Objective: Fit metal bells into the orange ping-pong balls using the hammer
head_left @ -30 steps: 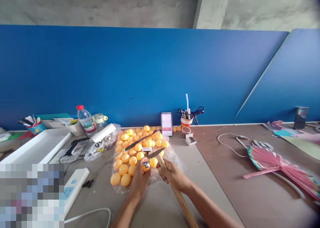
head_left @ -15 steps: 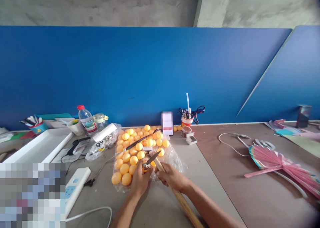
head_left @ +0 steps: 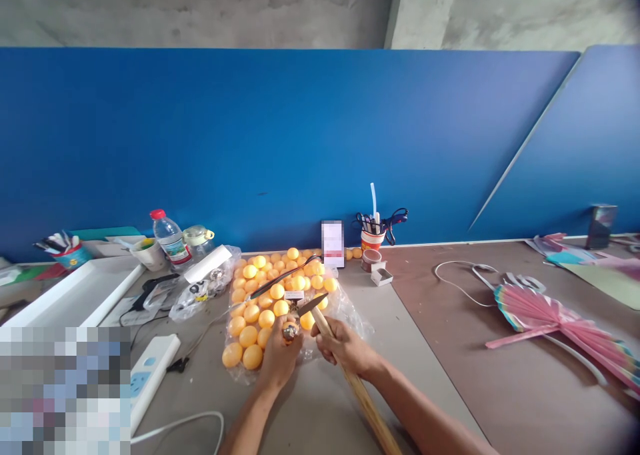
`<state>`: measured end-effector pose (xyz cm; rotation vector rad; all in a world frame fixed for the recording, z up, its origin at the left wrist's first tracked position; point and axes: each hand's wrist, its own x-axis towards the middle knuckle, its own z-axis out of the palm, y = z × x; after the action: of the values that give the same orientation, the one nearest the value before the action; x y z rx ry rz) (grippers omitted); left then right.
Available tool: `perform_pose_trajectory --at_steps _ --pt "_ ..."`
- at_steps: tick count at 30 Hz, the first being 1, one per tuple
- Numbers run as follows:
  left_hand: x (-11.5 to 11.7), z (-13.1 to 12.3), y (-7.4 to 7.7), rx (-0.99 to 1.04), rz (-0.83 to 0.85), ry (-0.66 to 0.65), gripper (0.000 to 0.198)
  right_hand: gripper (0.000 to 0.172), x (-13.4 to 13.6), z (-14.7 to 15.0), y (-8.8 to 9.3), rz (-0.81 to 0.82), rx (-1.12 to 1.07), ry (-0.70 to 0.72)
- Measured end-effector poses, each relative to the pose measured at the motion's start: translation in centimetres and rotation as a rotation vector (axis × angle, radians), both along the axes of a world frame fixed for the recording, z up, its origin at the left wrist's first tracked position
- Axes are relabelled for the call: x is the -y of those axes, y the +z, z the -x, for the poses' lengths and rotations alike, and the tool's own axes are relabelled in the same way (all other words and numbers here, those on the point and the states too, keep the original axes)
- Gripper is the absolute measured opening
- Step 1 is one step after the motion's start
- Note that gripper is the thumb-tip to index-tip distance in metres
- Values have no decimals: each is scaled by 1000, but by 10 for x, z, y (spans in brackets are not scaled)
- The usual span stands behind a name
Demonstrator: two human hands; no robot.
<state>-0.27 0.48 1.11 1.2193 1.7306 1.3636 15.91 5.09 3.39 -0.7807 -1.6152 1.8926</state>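
Observation:
My left hand (head_left: 280, 355) is closed around a small, shiny, rounded metal piece (head_left: 289, 332), just in front of the orange balls. My right hand (head_left: 345, 348) is wrapped around the long wooden handle (head_left: 367, 408) of a bladed tool. The handle slants down towards the near edge of the view. A dark pointed blade (head_left: 313, 304) lies across its upper end, above the metal piece and pointing up to the right. Behind my hands, clear plastic holds many orange balls (head_left: 249, 336). My fingers hide part of the metal piece.
A phone (head_left: 333, 244) stands at the back against the blue partition (head_left: 280, 142). Left are a power strip (head_left: 155, 365), a water bottle (head_left: 171, 238) and a white tray (head_left: 85, 288). Right of the phone is a pen cup (head_left: 373, 240); farther right lies a pink fan (head_left: 563, 325).
The blade has shifted slightly right and up, away from the metal piece, which shows more fully now. My hands keep nearly the same places; the view has shifted slightly.

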Motion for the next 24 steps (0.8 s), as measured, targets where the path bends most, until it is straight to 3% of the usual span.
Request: perform_pose_trajectory --at_steps 6,11,16,21,24 --pt "1 3 -3 -27 -40 -114 19 11 4 0 1 -82 159 77" --pt "0 1 -3 -47 8 -63 17 13 2 -2 3 -56 88 31" --pt "1 0 -2 -69 -13 -109 17 12 3 -1 -2 -122 205 72" --pt "1 0 -3 -25 4 -96 22 14 4 -1 -2 -79 86 60" --pt "1 0 -2 -23 4 -106 23 13 5 0 0 -74 137 79"
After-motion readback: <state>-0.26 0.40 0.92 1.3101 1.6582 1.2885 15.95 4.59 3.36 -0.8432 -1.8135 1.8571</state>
